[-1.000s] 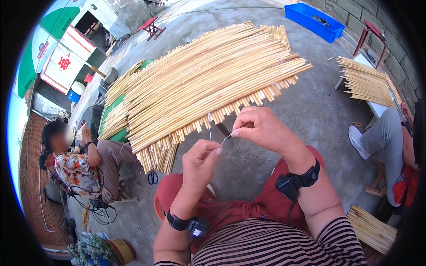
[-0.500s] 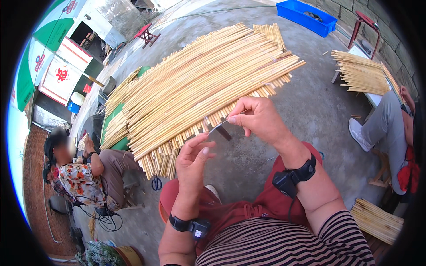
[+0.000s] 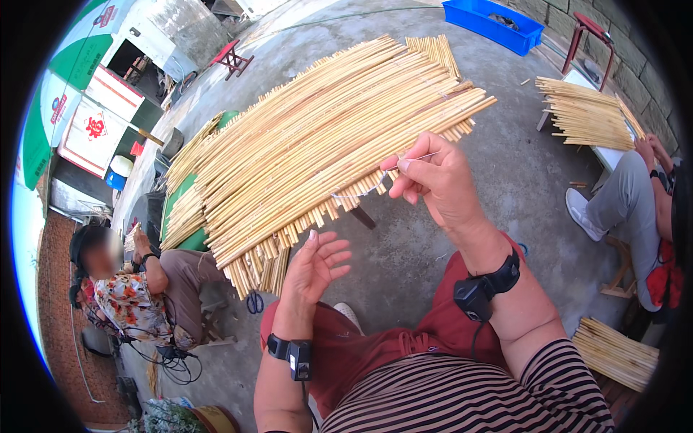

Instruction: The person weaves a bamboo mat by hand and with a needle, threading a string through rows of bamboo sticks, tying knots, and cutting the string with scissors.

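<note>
Drawing through of the thread [image 3: 356, 195] is judged to be the step in hand. It is seen in a loose arc between the near edge of the sticks [image 3: 325, 123], ahead of both hands, and the right hand [image 3: 437, 173], by whose thumb and forefinger it is pinched. The left hand [image 3: 314, 268], empty, fingers spread, is held apart from the right. For the next move, slack would need to be taken up without loss of the pinch. Scissors [image 3: 254, 302] are noted on the floor, left of the left hand.
</note>
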A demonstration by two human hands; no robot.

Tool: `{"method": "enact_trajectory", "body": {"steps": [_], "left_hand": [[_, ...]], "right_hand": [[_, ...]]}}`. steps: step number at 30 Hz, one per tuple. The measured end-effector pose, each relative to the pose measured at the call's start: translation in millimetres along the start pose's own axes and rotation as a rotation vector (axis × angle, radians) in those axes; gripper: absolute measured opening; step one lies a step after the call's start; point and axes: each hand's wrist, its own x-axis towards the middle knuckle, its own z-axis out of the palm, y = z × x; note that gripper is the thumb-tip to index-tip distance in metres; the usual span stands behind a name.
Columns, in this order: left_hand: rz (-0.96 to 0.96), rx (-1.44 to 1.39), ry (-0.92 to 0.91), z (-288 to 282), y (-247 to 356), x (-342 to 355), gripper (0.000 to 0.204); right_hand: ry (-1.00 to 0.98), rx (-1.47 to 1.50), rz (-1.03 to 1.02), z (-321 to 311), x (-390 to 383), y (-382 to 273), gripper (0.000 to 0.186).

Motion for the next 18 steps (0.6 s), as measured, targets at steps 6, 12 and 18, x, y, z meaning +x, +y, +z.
{"method": "enact_trajectory", "body": {"steps": [6,12,18], "left_hand": [[0.106,-0.176,0.016,25.2,-7.5,15.6,0.059],[0.223,-0.331,0.162,24.3,-11.5,25.8,0.061],[0.346,-0.465,0.132,30.9,-9.9,28.8,0.053]], "right_hand": [[0.069,0.015,-0.011,1.8,6.1,14.7,0.007],[0.013,-0.117,0.029,10.6,10.3,25.4,0.011],[-0.075,-0.351,0.092,24.1,17.8,44.5,0.011]]}}
